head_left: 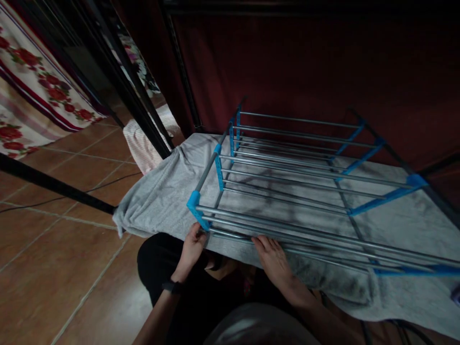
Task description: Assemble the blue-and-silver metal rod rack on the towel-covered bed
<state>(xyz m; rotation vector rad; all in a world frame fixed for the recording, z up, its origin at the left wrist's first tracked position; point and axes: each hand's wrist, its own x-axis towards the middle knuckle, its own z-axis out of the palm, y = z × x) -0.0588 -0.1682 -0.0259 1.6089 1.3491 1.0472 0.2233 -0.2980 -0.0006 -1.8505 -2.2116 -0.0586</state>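
Note:
A rack of grey metal tubes joined by blue plastic brackets lies on a grey cloth. My left hand pinches the rack's near left corner, at the lower end of a blue bracket. With fingers curled over it, my right hand holds the lowest near tube further to the right. Its thumb is hidden below the tube. Two more blue brackets, a left one and a right one, stand farther back on the rack.
Behind the rack rises a dark red panel. Black metal poles and a flowered cloth are at the left, above a brown tiled floor. A pinkish striped cloth hangs beside the grey one. A thin cable crosses the tiles.

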